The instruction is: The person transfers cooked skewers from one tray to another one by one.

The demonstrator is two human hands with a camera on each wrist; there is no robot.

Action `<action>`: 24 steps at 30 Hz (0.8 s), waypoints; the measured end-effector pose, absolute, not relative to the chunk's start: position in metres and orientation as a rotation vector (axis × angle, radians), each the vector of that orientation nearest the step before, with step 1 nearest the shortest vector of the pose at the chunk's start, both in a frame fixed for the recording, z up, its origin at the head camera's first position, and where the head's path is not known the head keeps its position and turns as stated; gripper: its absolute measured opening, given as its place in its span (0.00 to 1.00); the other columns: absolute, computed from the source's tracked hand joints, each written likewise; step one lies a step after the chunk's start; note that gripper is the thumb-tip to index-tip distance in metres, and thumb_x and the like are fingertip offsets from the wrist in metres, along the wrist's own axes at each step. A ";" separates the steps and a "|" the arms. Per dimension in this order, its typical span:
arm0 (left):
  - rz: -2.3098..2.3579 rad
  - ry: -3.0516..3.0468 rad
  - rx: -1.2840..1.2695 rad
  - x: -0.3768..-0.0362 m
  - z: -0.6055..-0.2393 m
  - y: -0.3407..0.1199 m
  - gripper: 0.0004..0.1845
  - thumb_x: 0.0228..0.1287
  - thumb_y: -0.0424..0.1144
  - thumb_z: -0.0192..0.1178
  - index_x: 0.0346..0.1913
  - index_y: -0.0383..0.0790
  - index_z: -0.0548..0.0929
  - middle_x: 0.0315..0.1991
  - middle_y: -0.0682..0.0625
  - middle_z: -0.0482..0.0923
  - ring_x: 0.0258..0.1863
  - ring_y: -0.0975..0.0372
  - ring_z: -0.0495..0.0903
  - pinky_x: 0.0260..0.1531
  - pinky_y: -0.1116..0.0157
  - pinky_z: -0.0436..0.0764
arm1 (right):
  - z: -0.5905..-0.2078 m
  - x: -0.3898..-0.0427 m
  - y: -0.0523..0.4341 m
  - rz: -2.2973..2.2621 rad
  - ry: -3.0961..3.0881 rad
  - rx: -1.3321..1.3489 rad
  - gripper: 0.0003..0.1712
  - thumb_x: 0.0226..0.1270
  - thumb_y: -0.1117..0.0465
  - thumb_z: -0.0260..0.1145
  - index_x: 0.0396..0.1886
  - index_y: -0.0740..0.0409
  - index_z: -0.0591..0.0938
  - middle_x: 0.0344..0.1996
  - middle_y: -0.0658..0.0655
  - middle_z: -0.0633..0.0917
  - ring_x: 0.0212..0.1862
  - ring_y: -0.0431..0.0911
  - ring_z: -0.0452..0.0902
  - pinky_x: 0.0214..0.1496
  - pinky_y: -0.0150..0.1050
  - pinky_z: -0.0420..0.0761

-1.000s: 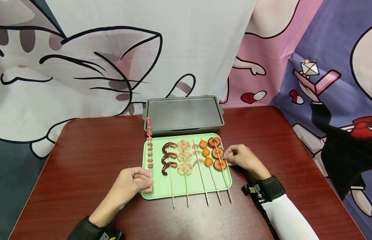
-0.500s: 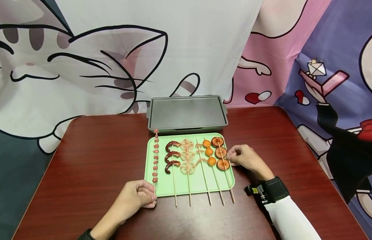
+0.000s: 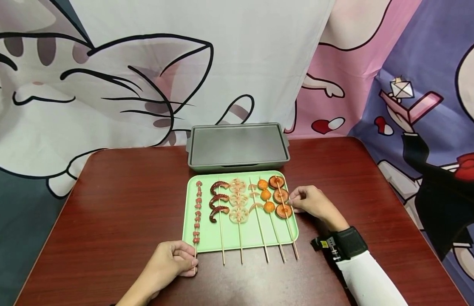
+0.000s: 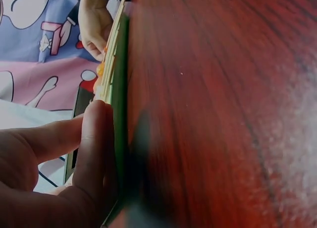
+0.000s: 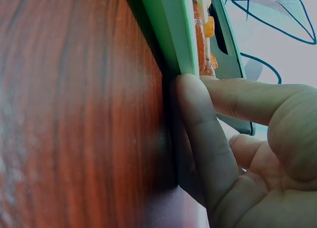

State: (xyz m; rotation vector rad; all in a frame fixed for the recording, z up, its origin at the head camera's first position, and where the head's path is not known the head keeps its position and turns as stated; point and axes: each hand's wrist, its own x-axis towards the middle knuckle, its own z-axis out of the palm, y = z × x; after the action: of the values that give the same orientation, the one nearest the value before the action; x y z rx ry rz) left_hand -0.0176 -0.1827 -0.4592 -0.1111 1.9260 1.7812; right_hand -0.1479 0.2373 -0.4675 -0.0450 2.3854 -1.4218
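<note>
A green tray (image 3: 208, 240) holds several food skewers side by side. The leftmost is a pink-bits skewer (image 3: 197, 212) lying flat on the tray, its stick end over the near rim. My left hand (image 3: 191, 261) pinches that stick end between thumb and fingers. In the left wrist view my fingers (image 4: 94, 139) lie against the tray's edge (image 4: 120, 89). My right hand (image 3: 295, 200) grips the tray's right rim beside the mushroom skewer (image 3: 280, 197). In the right wrist view the thumb (image 5: 198, 134) presses the rim (image 5: 171, 25) and a finger reaches over it.
A grey rectangular griddle pan (image 3: 238, 146) stands just behind the tray. Octopus (image 3: 217, 199), lotus-root (image 3: 238, 199) and orange-ball (image 3: 265, 195) skewers fill the tray's middle. Dark red tabletop (image 3: 118, 212) stretches to both sides. A cartoon curtain hangs behind the table.
My left hand has drawn the pink-bits skewer back from the griddle's edge toward me and laid it on the tray's left side. The right hand has stayed at the rim.
</note>
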 end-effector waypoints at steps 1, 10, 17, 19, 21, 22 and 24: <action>1.779 1.931 -0.123 -0.017 -0.460 -0.183 0.13 0.60 0.21 0.67 0.44 0.17 0.78 0.29 0.43 0.84 0.28 0.62 0.87 0.35 0.62 0.90 | -0.468 -0.148 0.237 -1.422 2.387 -0.045 0.07 0.67 0.68 0.71 0.39 0.71 0.83 0.30 0.57 0.85 0.30 0.41 0.84 0.35 0.35 0.88; 1.741 2.025 -0.153 -0.020 -0.462 -0.186 0.17 0.57 0.20 0.69 0.47 0.17 0.77 0.28 0.44 0.84 0.27 0.60 0.88 0.33 0.61 0.90 | -0.468 -0.149 0.237 -1.425 2.380 -0.038 0.07 0.67 0.68 0.71 0.39 0.71 0.83 0.30 0.57 0.85 0.31 0.40 0.84 0.35 0.34 0.88; 1.674 2.111 -0.100 -0.020 -0.460 -0.186 0.16 0.56 0.21 0.70 0.47 0.19 0.79 0.29 0.42 0.86 0.26 0.59 0.87 0.31 0.62 0.90 | -0.468 -0.149 0.237 -1.420 2.379 -0.045 0.07 0.67 0.68 0.70 0.39 0.71 0.83 0.29 0.57 0.84 0.31 0.40 0.83 0.35 0.34 0.88; 1.646 2.149 -0.091 -0.020 -0.459 -0.185 0.16 0.56 0.22 0.71 0.47 0.21 0.80 0.28 0.42 0.86 0.25 0.59 0.87 0.29 0.62 0.89 | -0.467 -0.148 0.237 -1.416 2.381 -0.040 0.07 0.68 0.68 0.70 0.39 0.70 0.83 0.29 0.56 0.84 0.31 0.40 0.83 0.35 0.34 0.88; 1.609 2.199 -0.089 -0.021 -0.458 -0.185 0.15 0.56 0.22 0.71 0.46 0.23 0.81 0.27 0.42 0.86 0.24 0.58 0.87 0.28 0.63 0.89 | -0.467 -0.148 0.237 -1.419 2.380 -0.034 0.08 0.68 0.68 0.71 0.39 0.70 0.83 0.29 0.57 0.84 0.31 0.40 0.83 0.35 0.34 0.88; 1.587 2.222 -0.094 -0.021 -0.458 -0.184 0.15 0.56 0.23 0.72 0.46 0.24 0.82 0.27 0.43 0.86 0.24 0.58 0.87 0.27 0.63 0.89 | -0.467 -0.148 0.237 -1.419 2.380 -0.033 0.08 0.68 0.68 0.71 0.39 0.70 0.83 0.30 0.57 0.84 0.31 0.41 0.83 0.35 0.34 0.88; 1.542 2.268 -0.094 -0.021 -0.458 -0.182 0.15 0.56 0.24 0.73 0.46 0.26 0.83 0.25 0.45 0.86 0.22 0.58 0.87 0.25 0.64 0.88 | -0.467 -0.148 0.237 -1.413 2.385 -0.031 0.08 0.68 0.67 0.71 0.39 0.70 0.83 0.30 0.57 0.84 0.31 0.40 0.83 0.35 0.34 0.88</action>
State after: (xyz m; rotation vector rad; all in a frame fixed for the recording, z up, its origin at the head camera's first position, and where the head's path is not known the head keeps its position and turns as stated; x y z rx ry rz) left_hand -0.0211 -0.1824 -0.4579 -0.0941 2.2683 1.5423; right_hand -0.1475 0.2373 -0.4670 -0.0305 2.3852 -1.4126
